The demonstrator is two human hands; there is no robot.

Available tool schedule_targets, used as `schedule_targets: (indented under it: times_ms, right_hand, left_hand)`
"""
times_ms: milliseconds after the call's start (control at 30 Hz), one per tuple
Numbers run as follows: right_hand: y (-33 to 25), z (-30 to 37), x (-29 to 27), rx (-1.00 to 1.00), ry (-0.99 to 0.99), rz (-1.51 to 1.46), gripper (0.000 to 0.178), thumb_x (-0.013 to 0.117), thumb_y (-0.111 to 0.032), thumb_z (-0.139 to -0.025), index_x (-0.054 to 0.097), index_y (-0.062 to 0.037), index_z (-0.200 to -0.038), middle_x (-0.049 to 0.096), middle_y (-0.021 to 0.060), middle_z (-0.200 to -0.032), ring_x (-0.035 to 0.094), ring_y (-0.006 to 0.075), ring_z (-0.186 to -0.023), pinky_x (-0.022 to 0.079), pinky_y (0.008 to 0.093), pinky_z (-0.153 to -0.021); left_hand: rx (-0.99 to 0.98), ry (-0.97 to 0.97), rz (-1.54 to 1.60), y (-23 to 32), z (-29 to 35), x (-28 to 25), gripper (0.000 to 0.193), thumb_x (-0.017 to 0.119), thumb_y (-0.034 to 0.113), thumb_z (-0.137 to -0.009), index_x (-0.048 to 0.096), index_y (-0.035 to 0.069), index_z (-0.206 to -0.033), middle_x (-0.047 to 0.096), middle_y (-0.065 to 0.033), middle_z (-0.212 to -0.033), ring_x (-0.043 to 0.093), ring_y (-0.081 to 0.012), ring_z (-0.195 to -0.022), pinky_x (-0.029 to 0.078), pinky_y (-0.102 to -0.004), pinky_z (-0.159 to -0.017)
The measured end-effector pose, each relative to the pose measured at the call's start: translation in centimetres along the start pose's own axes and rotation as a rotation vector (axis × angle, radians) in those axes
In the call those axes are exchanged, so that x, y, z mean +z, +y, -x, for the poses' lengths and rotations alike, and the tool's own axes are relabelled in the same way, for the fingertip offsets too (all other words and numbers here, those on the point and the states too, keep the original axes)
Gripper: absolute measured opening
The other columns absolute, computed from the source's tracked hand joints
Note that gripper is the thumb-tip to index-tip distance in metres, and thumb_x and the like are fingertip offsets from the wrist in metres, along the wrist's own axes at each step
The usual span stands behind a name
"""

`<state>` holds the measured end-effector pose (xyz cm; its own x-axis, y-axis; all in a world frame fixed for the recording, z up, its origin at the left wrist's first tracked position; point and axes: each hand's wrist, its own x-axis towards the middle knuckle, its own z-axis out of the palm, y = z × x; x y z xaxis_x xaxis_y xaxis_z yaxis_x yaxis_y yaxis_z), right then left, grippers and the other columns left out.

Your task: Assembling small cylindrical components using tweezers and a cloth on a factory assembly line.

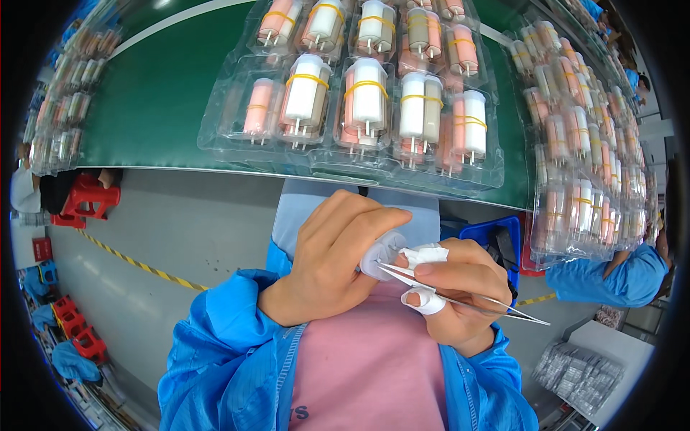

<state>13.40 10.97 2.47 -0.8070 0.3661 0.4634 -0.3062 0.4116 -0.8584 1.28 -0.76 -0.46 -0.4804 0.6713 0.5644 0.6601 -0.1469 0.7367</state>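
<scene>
My left hand (329,251) is closed round a small translucent whitish plastic part (381,256), its open end turned toward my right hand. What sits inside that part is too small to make out. My right hand (463,287), with white tape round the thumb and a finger, pinches a pair of metal tweezers (460,298). The tweezers' tips reach the rim of the plastic part. Both hands are in front of my chest, just short of the table edge. Beyond them stands a clear plastic tray (323,159) with white, pink and grey cylinders (368,92) bound by yellow rubber bands.
The tray rests on a green table (165,93). Stacked trays of similar cylinders (575,158) rise at the right, more (68,108) at the far left. A blue bin (503,241) is below the table edge. Co-workers in blue sleeves (611,276) and red stools (90,197) are around.
</scene>
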Motion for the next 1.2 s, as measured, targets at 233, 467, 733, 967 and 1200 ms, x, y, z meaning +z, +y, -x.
schedule_targets:
  times_ms: [233,467,733,967,1200]
  right_hand:
    - [0.03,-0.01,0.04,-0.007,-0.002,0.002,0.032,0.082,-0.005,-0.063,0.069,-0.0044,-0.092,0.067,0.0126,-0.088,0.068,0.0222,-0.073,0.055,0.0275,-0.059]
    - [0.21,-0.03,0.14,-0.034,0.003,0.039,0.031,0.082,-0.006,-0.063,0.069,-0.0043,-0.091,0.067,0.0125,-0.087,0.068,0.0217,-0.071,0.055,0.027,-0.058]
    - [0.37,-0.28,0.11,-0.069,-0.007,0.07,0.029,0.081,-0.005,-0.064,0.069,-0.0034,-0.09,0.066,0.0126,-0.086,0.067,0.0213,-0.07,0.054,0.027,-0.057]
    - [0.35,-0.38,0.22,-0.073,0.001,0.069,0.027,0.08,-0.004,-0.065,0.069,-0.0035,-0.089,0.066,0.0125,-0.085,0.067,0.0215,-0.069,0.054,0.0271,-0.056]
    - [0.51,-0.3,0.26,-0.043,0.01,0.016,0.026,0.08,-0.004,-0.065,0.069,-0.0037,-0.088,0.066,0.0127,-0.085,0.067,0.0213,-0.069,0.054,0.0271,-0.056]
  left_hand:
    - [0.004,-0.008,-0.002,0.02,0.03,0.09,0.053,0.066,-0.005,-0.049,0.06,-0.001,-0.101,0.058,-0.0146,-0.085,0.055,-0.0308,-0.072,0.044,-0.037,-0.059]
    - [-0.006,-0.025,-0.013,-0.05,0.19,0.02,0.055,0.065,-0.006,-0.047,0.059,-0.002,-0.102,0.057,-0.0151,-0.087,0.054,-0.0314,-0.072,0.044,-0.0374,-0.059]
    - [-0.01,-0.02,-0.027,-0.08,0.28,0.01,0.056,0.064,-0.007,-0.046,0.06,-0.001,-0.102,0.057,-0.015,-0.087,0.053,-0.0315,-0.072,0.044,-0.0375,-0.059]
    - [-0.003,-0.011,-0.028,-0.21,0.3,0.03,0.056,0.063,-0.007,-0.046,0.06,-0.002,-0.101,0.057,-0.015,-0.087,0.053,-0.0317,-0.072,0.044,-0.0375,-0.059]
    - [0.022,-0.019,-0.054,-0.4,0.23,-0.06,0.045,0.07,-0.001,-0.056,0.06,-0.001,-0.1,0.059,-0.0137,-0.087,0.055,-0.0282,-0.073,0.044,-0.0343,-0.061]
